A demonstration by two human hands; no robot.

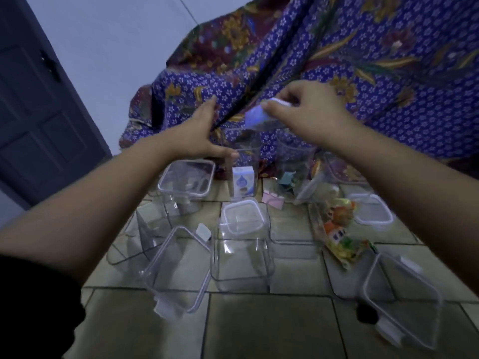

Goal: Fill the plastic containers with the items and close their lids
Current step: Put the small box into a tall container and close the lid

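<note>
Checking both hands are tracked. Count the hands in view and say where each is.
2. The left hand rests open against the tall clear container near the patterned cloth; the right hand pinches a pale item just above that container's opening.

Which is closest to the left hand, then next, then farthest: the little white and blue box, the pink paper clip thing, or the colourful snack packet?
From the left hand:
1. Small white and blue box, just below its thumb, inside the tall clear container.
2. Pink binder clip, farther right on the floor.
3. Colourful snack packet, farthest, lower right.
</note>
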